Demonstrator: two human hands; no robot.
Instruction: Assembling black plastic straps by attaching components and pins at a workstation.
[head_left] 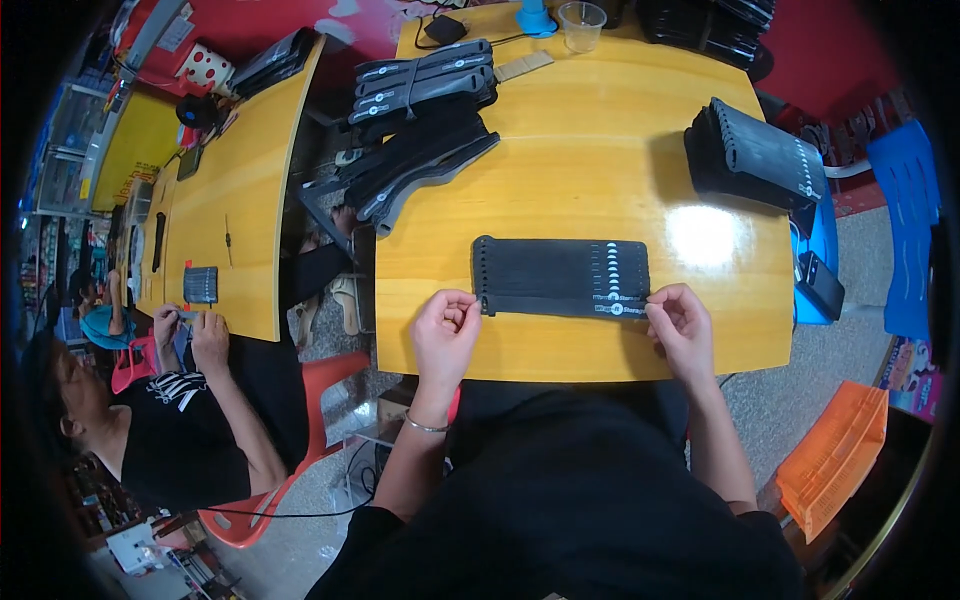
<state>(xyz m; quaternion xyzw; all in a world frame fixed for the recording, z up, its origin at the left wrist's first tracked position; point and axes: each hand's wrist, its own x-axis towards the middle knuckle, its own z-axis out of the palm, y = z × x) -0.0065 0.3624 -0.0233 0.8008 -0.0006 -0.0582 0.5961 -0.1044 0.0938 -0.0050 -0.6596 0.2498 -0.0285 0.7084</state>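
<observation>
Left hand [446, 325] pinching left end of black strap row [562, 277], centre frame on yellow table [600, 150]. Right hand [680, 322] gripping row's lower right corner. Black strap stack [765, 155] upper right, well apart; clear plastic cup [581, 25] at top edge. Co-worker's hands [190, 335] far left at second table.

A single wide fisheye view looks steeply down from the person's head, close above the yellow surface [590, 170], whose straight edges bow toward the dark rim. Both forearms enter from the lower edge, the left hand [445, 335] and right hand [682, 328] near centre. Beyond the left hand, a second surface [235, 190] and a seated co-worker [170, 420] fill the margin.
</observation>
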